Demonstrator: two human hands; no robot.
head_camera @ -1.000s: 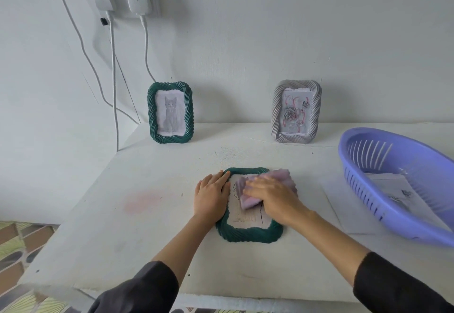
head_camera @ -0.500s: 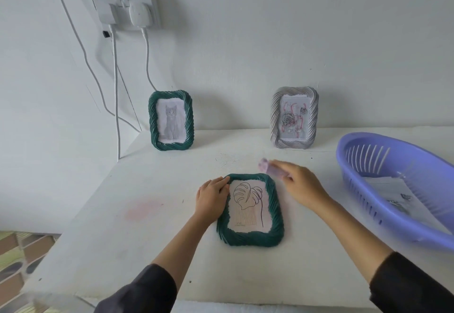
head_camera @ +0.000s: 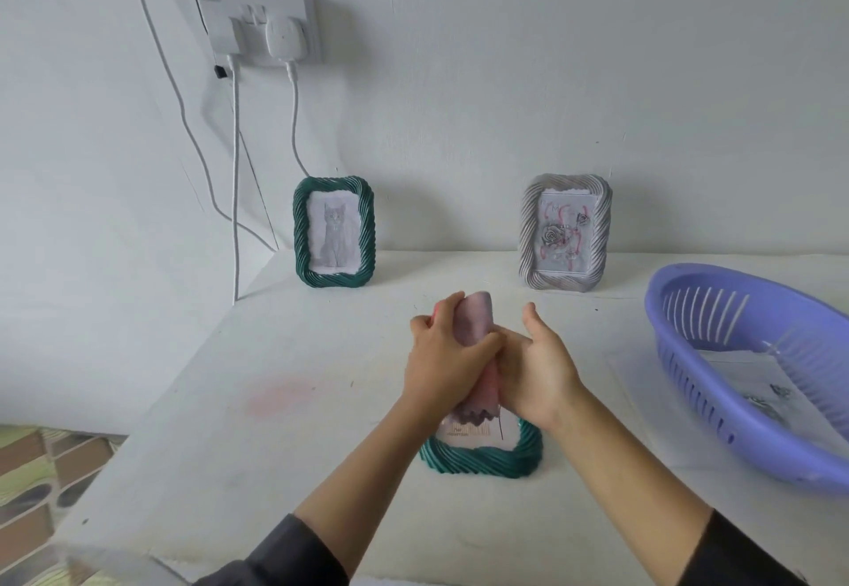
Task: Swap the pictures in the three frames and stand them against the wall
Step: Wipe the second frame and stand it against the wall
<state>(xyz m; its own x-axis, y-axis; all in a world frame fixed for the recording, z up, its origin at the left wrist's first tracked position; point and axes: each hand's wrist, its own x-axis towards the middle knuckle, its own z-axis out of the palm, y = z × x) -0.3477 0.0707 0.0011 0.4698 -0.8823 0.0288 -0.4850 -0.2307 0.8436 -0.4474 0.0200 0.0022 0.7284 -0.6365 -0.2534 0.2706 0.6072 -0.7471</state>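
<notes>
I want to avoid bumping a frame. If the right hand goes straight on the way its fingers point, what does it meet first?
Probably the pink cloth and left hand, which the right hand already touches.

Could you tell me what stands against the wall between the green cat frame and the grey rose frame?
Nothing: in the head view, only bare white table separates green frame from grey frame.

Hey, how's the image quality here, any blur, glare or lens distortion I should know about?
Head view: soft even light, no glare; the purple basket at right looks smeared; wide-angle bending curves the table edge; both standing frames, green and grey, stay sharp.
</notes>
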